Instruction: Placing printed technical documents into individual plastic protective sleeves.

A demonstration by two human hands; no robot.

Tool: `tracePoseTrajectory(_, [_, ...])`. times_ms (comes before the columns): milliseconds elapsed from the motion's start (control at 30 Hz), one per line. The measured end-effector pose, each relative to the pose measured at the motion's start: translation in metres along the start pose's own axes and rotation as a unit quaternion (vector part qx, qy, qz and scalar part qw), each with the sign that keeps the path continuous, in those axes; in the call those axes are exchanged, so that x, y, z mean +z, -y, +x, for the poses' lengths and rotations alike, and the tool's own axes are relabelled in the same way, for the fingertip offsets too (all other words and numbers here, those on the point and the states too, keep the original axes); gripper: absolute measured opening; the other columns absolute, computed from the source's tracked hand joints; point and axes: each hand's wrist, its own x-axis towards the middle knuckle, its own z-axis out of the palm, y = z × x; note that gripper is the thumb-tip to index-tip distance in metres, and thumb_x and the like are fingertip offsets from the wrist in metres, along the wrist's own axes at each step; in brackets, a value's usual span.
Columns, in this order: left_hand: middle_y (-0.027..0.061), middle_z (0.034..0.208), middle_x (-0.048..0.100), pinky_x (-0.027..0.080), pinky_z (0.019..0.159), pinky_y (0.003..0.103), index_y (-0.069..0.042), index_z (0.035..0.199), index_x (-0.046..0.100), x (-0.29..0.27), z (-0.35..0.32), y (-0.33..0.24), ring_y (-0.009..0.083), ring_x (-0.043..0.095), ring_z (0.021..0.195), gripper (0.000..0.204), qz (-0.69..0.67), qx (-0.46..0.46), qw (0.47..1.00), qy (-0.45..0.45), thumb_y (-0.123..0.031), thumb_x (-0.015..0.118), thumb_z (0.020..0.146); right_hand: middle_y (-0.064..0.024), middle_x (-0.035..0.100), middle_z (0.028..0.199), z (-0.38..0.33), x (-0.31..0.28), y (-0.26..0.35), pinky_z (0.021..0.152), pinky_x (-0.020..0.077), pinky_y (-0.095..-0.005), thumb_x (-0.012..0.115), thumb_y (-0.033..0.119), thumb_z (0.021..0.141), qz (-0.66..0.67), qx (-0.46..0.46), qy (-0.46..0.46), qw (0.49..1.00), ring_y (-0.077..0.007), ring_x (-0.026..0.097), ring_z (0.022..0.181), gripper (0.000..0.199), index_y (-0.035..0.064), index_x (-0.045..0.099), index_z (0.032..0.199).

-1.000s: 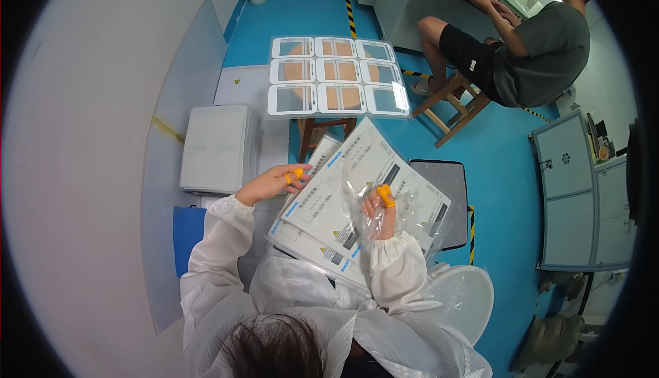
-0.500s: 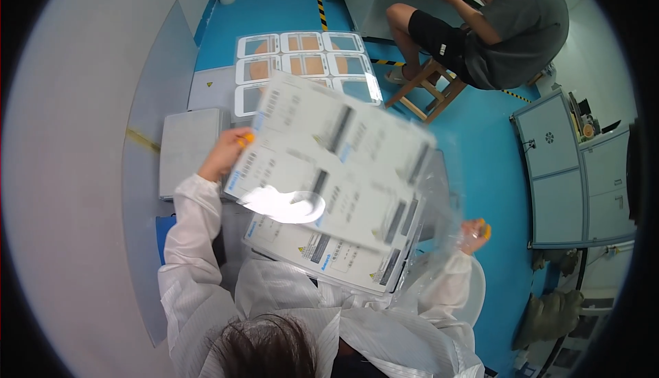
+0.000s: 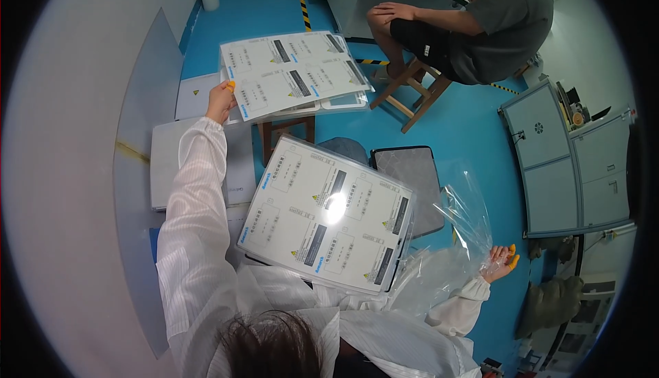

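My left hand, an orange cover on its thumb, reaches forward and pinches the left edge of a white printed label sheet. That sheet lies over a far stack of clear-windowed framed sheets, mostly hiding it. Out to the right, my right hand has orange fingertip covers and grips the end of a crumpled clear plastic film. The film trails back toward my lap. A stack of similar label sheets rests in front of my body, with glare on its top sheet.
A person sits at the far right on a wooden stool, beside a workbench. White boxes stand at my left by the wall. A grey cushioned seat is beyond the stack. Grey cabinets line the right.
My left hand has carried the label sheet forward, from above the near stack onto the far one. My right hand has moved outward to the right, drawing the film away.
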Motion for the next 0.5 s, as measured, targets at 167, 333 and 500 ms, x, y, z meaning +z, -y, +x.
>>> tracePoseTrajectory(167, [0.0085,0.09,0.061,0.048,0.06,0.023,0.003,0.12,0.049,-0.013,0.008,-0.008,0.0144,0.061,0.073,0.033,0.015,-0.005,0.999,-0.044,-0.009,0.045,0.089,-0.004,0.05,0.061,0.013,0.093,-0.003,0.042,0.0277,-0.0225,0.043,0.04,0.09,-0.047,0.018,0.102,0.994,-0.0099,0.035,0.043,0.044,-0.0001,0.055,0.106])
tracePoseTrajectory(333, [0.005,0.077,0.059,0.042,0.056,0.021,0.003,0.111,0.057,-0.041,-0.022,0.012,0.0086,0.052,0.065,0.028,0.211,0.103,0.97,-0.065,-0.008,0.05,0.086,-0.001,0.047,0.062,-0.005,0.164,-0.05,0.043,0.0267,-0.0213,0.048,0.05,0.086,-0.148,0.035,0.158,0.976,-0.0071,0.036,0.046,0.054,-0.0001,0.054,0.105])
tracePoseTrajectory(500, [0.0055,0.095,0.061,0.047,0.071,0.022,-0.002,0.116,0.056,-0.057,-0.13,0.013,0.0101,0.057,0.08,0.032,0.289,-0.061,0.935,0.196,-0.01,0.052,0.086,0.0015,0.046,0.066,-0.069,0.274,-0.146,0.047,0.0291,-0.0208,0.053,0.059,0.079,-0.332,0.168,0.253,0.893,-0.0063,0.039,0.051,0.062,-0.0006,0.057,0.095])
